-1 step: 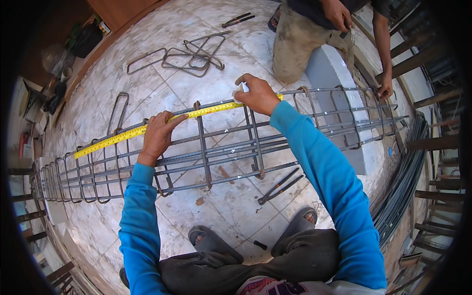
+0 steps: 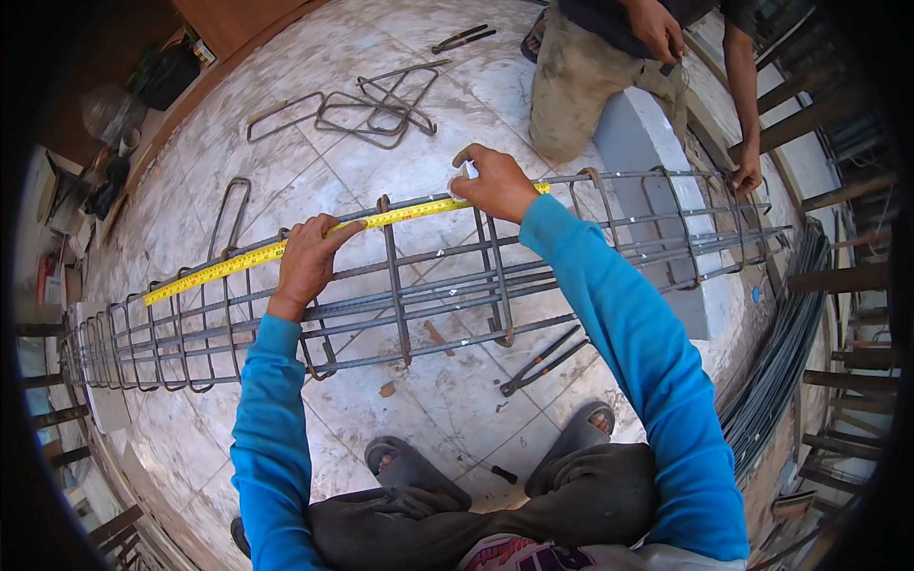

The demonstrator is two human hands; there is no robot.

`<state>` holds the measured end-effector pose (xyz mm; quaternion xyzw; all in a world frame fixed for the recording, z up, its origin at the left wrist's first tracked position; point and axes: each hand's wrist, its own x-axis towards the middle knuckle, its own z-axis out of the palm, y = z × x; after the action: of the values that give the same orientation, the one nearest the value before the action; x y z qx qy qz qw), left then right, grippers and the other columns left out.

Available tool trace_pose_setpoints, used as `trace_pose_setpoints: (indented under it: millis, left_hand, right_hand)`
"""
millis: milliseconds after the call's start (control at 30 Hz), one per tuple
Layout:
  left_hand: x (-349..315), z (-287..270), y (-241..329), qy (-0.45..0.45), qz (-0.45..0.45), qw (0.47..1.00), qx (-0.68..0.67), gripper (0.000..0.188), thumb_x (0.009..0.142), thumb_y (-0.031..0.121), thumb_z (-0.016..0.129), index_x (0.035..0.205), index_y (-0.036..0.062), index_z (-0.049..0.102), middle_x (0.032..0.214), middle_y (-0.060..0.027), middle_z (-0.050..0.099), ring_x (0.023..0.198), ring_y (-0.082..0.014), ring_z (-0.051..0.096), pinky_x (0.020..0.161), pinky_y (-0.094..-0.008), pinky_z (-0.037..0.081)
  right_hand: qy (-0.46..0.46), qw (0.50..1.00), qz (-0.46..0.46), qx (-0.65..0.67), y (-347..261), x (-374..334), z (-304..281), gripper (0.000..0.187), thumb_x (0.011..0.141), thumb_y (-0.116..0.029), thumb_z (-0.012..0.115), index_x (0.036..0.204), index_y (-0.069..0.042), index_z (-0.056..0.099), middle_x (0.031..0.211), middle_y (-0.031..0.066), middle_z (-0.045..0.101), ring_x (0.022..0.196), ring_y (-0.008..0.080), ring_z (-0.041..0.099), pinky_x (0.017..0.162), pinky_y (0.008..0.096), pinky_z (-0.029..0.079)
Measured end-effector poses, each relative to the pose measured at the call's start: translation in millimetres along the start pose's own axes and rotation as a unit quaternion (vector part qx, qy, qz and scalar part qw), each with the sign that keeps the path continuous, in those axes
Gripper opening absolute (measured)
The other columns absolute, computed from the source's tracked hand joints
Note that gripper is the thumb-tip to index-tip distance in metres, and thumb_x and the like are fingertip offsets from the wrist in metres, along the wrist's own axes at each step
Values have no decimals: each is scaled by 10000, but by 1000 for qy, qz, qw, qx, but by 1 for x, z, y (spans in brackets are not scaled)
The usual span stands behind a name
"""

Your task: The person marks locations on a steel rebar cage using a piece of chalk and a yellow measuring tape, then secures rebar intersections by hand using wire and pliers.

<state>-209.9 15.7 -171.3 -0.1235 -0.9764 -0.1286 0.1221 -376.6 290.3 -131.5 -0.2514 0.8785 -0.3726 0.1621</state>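
A yellow tape measure (image 2: 214, 271) lies stretched along the top bar of a long rebar cage (image 2: 395, 285). My left hand (image 2: 307, 259) is closed on the tape and the bar, its thumb pointing right along the blade. Farther right, my right hand (image 2: 497, 186) grips the tape against the same bar, forefinger and thumb curled around a small whitish piece (image 2: 461, 181) too unclear to name. The tape comes out past the right hand's far side. Several bent stirrups ring the cage, and white marks dot its bars.
A grey block (image 2: 657, 181) props the cage's right part. Beyond it a co-worker's hand (image 2: 746, 179) touches the cage's right end. Loose stirrups (image 2: 371, 109) and pincers (image 2: 464, 38) lie on the far tiles. Other pincers (image 2: 543, 362) are near my feet. Long rods (image 2: 781, 333) lie at right.
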Motion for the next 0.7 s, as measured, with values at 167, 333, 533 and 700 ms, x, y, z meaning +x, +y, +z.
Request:
trace_pose_setpoints:
  millis: [167, 333, 533, 700]
  left_hand:
    - [-1, 0, 1, 2, -1, 1000, -2, 489, 802, -50, 532, 1197, 212, 654, 914, -58, 571, 863, -246, 547, 733, -375, 400]
    - [-2, -3, 3, -2, -8, 1000, 10, 494, 800, -49, 544, 1193, 230, 655, 916, -53, 574, 876, -242, 553, 740, -370, 409]
    - [-4, -3, 5, -15, -2, 1000, 24, 518, 787, -60, 558, 1194, 248, 651, 914, -45, 569, 891, -239, 557, 758, -370, 421]
    - [-5, 0, 3, -9, 13, 1000, 17, 517, 791, -61, 556, 1194, 249, 652, 910, -43, 563, 888, -234, 554, 756, -368, 418]
  right_hand:
    - [-8, 999, 6, -40, -3, 12, 20, 411, 767, -227, 675, 1100, 8, 618, 850, 224, 679, 814, 354, 665, 769, 409, 514]
    - [77, 991, -71, -89, -1, 15, 22, 286, 836, -194, 634, 1091, -65, 646, 851, 207, 682, 829, 387, 644, 771, 453, 503]
    - [-51, 950, -182, -248, -6, 20, 20, 302, 813, -279, 716, 1057, -103, 687, 936, 132, 699, 930, 325, 647, 806, 417, 508]
    - [-142, 943, -82, -291, -6, 49, 19, 420, 707, -371, 811, 1015, -104, 715, 911, 115, 708, 908, 283, 661, 733, 385, 509]
